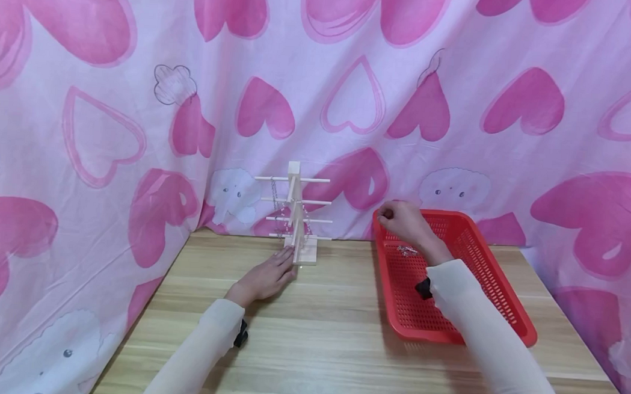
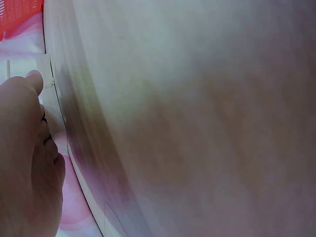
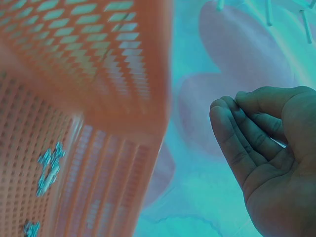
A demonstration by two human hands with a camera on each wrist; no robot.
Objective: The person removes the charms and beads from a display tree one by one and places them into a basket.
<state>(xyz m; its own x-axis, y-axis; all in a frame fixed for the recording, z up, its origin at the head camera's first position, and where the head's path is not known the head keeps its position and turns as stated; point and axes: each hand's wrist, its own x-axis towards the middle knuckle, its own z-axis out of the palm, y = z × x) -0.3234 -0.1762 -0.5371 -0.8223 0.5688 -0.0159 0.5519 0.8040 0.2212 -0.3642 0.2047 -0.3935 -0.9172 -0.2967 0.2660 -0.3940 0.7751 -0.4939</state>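
My left hand (image 1: 267,274) lies low on the table, its fingertips touching the base (image 1: 307,255) of a small wooden stand (image 1: 294,170). The stand has a post with several thin crossbars, and silvery chains (image 1: 274,189) hang from them. In the left wrist view the fingers lie against the pale wood. The right hand (image 1: 405,222) is raised over the far left corner of a red plastic basket (image 1: 402,333), fingers loosely curled and thumb close to the fingertips. Nothing shows between those fingers in the right wrist view. Small silvery jewellery pieces (image 3: 50,168) lie in the basket.
The wooden table (image 1: 333,355) meets a pink heart-patterned cloth (image 1: 354,97) at the back and left. The basket takes up the right side of the table, and its raised slotted walls stand under my right forearm. The stand is close to the back cloth.
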